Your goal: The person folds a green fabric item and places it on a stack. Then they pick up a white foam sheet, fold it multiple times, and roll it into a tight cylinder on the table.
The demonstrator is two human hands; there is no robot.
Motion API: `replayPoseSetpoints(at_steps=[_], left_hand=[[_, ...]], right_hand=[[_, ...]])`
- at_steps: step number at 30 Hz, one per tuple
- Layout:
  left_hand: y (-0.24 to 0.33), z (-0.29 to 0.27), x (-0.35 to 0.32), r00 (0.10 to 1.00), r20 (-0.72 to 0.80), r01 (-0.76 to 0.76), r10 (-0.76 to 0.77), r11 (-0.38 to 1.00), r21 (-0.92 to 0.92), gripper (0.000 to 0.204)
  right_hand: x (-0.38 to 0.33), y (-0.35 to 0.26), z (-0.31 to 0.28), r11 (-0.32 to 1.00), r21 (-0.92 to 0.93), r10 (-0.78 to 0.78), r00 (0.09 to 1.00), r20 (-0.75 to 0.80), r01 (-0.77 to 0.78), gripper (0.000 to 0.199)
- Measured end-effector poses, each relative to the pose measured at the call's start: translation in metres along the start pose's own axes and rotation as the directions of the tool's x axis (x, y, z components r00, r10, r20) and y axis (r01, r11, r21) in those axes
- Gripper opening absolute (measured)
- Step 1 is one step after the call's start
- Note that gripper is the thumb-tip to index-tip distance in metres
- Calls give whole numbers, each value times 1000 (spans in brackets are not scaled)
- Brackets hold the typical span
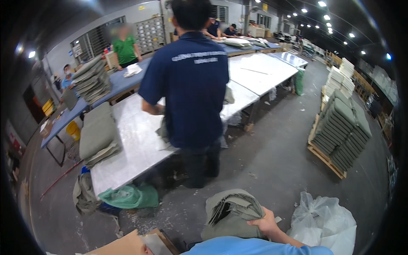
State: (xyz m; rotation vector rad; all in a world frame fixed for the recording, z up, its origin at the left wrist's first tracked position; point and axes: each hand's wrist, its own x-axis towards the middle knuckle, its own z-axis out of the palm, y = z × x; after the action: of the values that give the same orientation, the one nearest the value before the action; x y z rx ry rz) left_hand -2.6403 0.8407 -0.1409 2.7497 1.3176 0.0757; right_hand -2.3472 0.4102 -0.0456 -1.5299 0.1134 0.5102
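A folded bundle of grey-green fabric (231, 225) with frayed edges lies against my front at the bottom of the view. My right hand (267, 222) grips its right side, the thumb over the cloth and the other fingers partly hidden. Only a sliver of my left hand (147, 250) shows at the lower edge, beside an opened cardboard box (121, 245); its fingers are out of sight. To the right of the bundle sits a clear plastic bag (325, 223).
Ahead, a person in a dark blue shirt (191, 85) stands with their back to me at a white table (131, 144). Grey-green fabric (100, 134) is piled there. A green sack (129, 196) lies below. Stacked grey-green pieces fill a wooden pallet (325, 159) at right.
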Motion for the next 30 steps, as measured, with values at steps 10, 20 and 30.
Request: replayPoseSetpoints(at_steps=[10,20,30], left_hand=[[303,65,40,757,641,387,128,703,-597,28],[457,105,103,370,929,46,-5,999,-13,33],[833,140,298,503,598,-399,624,782,-479,40]], right_hand=[[24,-51,-249,990,50,-111,942,-317,133,57],[87,-95,-380,993,63,111,648,-753,-98,52],[215,-173,-461,970,154,98,279,-955,188,68]])
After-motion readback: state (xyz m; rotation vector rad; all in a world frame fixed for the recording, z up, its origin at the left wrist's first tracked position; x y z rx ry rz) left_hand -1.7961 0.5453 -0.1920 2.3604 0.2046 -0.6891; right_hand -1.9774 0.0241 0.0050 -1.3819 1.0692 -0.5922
